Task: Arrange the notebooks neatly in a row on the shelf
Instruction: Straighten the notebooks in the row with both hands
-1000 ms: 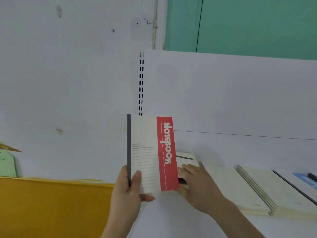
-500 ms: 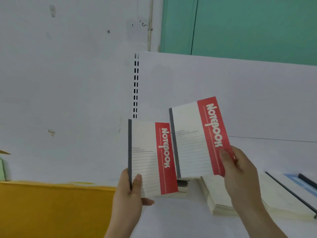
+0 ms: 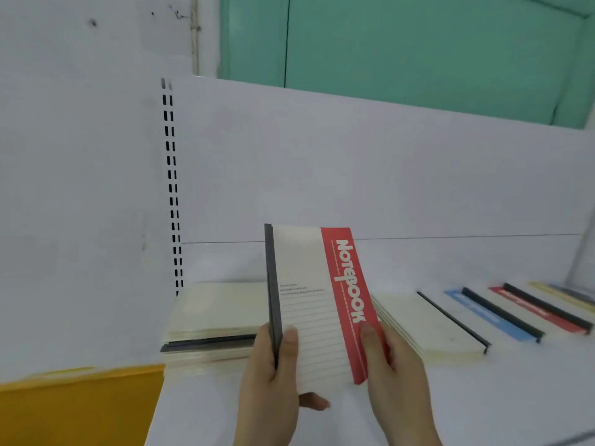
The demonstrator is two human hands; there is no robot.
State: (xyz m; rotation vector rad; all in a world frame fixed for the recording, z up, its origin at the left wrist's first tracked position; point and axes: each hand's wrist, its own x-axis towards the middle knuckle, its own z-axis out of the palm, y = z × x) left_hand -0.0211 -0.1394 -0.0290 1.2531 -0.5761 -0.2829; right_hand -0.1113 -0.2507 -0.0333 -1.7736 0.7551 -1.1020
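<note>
A cream notebook with a red "Notebook" band (image 3: 317, 300) stands upright above the white shelf (image 3: 483, 397), held by both hands. My left hand (image 3: 273, 381) grips its dark spine edge, thumb on the cover. My right hand (image 3: 392, 371) pinches the red edge. Whether a second notebook sits behind the front one cannot be told. A stack of cream notebooks (image 3: 215, 320) lies flat behind at the left, and another cream stack (image 3: 428, 326) lies at the right.
Further right on the shelf lie a blue notebook (image 3: 483, 309), a red one (image 3: 541, 309) and a yellowish one (image 3: 566, 294), each with a dark spine. A slotted upright (image 3: 172, 188) marks the shelf's left end. A yellow surface (image 3: 80, 410) sits lower left.
My right hand lifted a second red-band notebook from the left stack and brought it to the one in my left hand; now both hands hold them together as one upright set.
</note>
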